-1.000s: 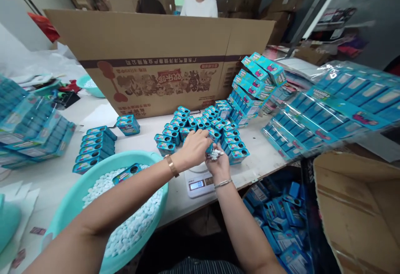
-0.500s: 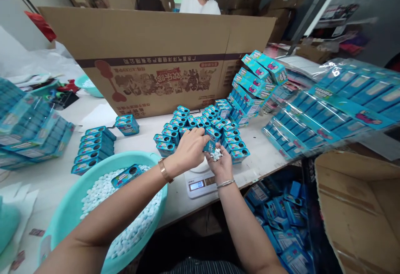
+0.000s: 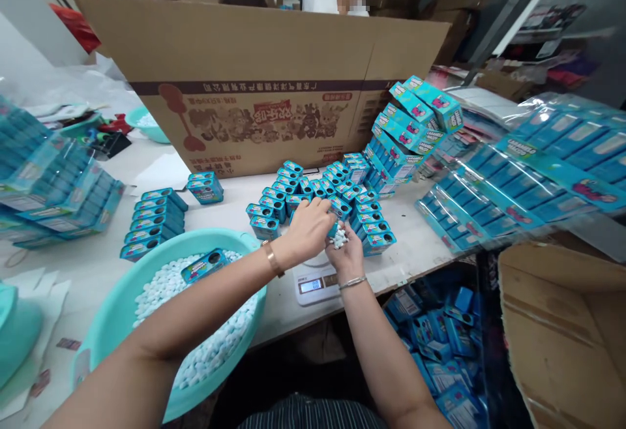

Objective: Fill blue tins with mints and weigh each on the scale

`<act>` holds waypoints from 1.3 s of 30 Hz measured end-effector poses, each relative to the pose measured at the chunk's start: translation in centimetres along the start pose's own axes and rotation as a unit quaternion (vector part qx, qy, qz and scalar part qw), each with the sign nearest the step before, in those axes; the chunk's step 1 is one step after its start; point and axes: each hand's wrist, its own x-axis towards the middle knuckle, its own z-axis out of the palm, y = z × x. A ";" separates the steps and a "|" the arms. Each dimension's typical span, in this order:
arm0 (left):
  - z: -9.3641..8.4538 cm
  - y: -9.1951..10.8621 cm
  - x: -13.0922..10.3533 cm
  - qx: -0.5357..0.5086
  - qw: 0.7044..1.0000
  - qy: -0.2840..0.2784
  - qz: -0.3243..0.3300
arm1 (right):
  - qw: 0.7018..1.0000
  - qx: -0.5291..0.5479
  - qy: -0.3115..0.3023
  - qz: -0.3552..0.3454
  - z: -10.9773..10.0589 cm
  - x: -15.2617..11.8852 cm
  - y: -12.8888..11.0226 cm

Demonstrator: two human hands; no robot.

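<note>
My right hand (image 3: 346, 258) is cupped palm up over the kitchen scale, with a small heap of white candies (image 3: 338, 237) in it. Just beside it, my left hand (image 3: 309, 232) has its fingers bent and pinched at the edge of the heap. A bit of blue shows between the two hands, but I cannot make out what the left fingers hold. Under the hands, the white scale (image 3: 304, 295) is partly covered and reads 0.0. To the left stands a turquoise basin (image 3: 92, 325) of white candies, with one blue candy box (image 3: 203, 266) lying on them.
Several blue candy boxes (image 3: 374, 241) stand in rows behind my hands. More form a row (image 3: 156, 220) behind the basin. A big carton (image 3: 274, 57) blocks the back. Wrapped packs (image 3: 528, 175) lie right; below are loose boxes (image 3: 450, 338) and an open carton (image 3: 548, 325).
The camera view has shifted slightly, so the table's things appear a little to the right. My hands stay together over the scale, the left fingers a little closer over the candies.
</note>
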 end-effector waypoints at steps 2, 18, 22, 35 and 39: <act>0.4 -0.2 0.1 0.011 1.000 -0.018 -0.007 | 1.000 -0.001 0.009 -0.002 0.1 -0.1 0.0; 5.8 -2.5 0.1 -0.273 0.920 0.045 -0.276 | 0.996 0.019 0.032 -0.079 -2.1 -0.9 -3.9; 8.1 -2.3 0.5 -0.298 0.902 0.043 -0.308 | 0.997 0.001 -0.018 -0.071 -2.0 -1.2 -4.8; 4.2 -4.5 -4.7 -0.339 0.913 0.130 -0.186 | 0.994 0.055 -0.074 -0.057 -3.0 -2.5 -7.7; 4.0 -6.4 -6.8 -0.425 0.867 0.096 -0.241 | 0.991 0.044 -0.099 -0.074 -3.4 -2.5 -8.2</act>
